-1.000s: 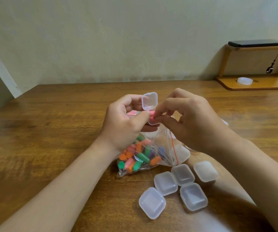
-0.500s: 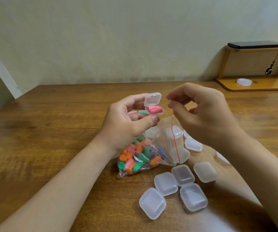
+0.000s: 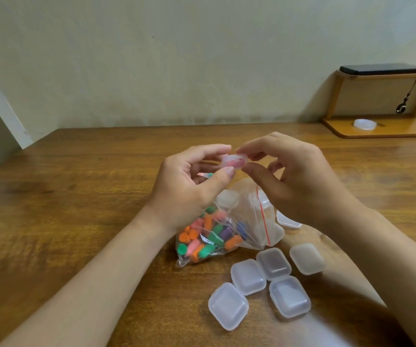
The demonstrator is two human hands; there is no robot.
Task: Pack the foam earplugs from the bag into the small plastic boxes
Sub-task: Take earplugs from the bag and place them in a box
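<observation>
A small clear plastic box [image 3: 235, 162] with a pink earplug inside is held above the table, its lid down. My left hand [image 3: 189, 189] grips it from the left between thumb and fingers. My right hand [image 3: 292, 181] pinches its right side with thumb and forefinger. A green earplug [image 3: 208, 175] peeks out of my left palm. Under my hands lies the clear zip bag [image 3: 227, 229] with a red seal line, holding several coloured foam earplugs. Several shut empty boxes [image 3: 272, 279] sit in a cluster on the table in front of the bag.
More clear boxes [image 3: 288, 222] lie behind the bag, partly hidden by my right wrist. A wooden shelf stand [image 3: 382, 126] with a white ring on its base and a dark flat device on top stands at the far right against the wall. The wooden table [image 3: 76, 196] spreads left.
The box lid, standing up half a second ago, is now folded down over the pink earplug. My right hand moved in from the right and now pinches the box.
</observation>
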